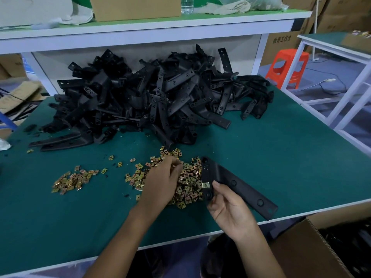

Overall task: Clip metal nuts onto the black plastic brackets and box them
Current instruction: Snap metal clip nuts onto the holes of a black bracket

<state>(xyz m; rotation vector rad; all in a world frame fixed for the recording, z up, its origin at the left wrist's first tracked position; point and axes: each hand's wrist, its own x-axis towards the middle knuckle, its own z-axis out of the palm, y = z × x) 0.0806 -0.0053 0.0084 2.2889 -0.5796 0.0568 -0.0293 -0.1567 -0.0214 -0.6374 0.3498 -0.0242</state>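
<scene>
**One hand in the nuts, the other on a bracket**

Nearest, down to the right of the big pile of nuts [188,189], an open cardboard box [301,249] sits below the edge of the green bench [281,157]; something black lies inside it, too dark to make out.

Just right of the pile the right hand [226,207] grasps a long black bracket [236,185] by its near end, thumb over the top face; the bracket slants across the bench corner, its far end touching the pile; one brass nut [206,185] is clipped on its left edge beside the thumb.

The left hand [160,181] lies across the pile itself, fingertips bunched down among the nuts; whether they pinch one I cannot tell; the hand hides the pile's middle.

Left of the pile, apart from it, lies a smaller scatter of nuts [70,180], with loose ones between.

Beyond the pile a heap of brackets [156,97] fills the back of the bench.

Above and behind that runs a white shelf [140,29] with a green top; on it stand a brown carton [134,7], a clear water bottle [187,5] and crumpled cloths [222,7].

Far right of the pile stand an orange stool [289,67] and a white-framed table [331,45]; behind the stool a lettered carton [281,40] bears Chinese characters ending 工作台; the first ones are blurred.
</scene>
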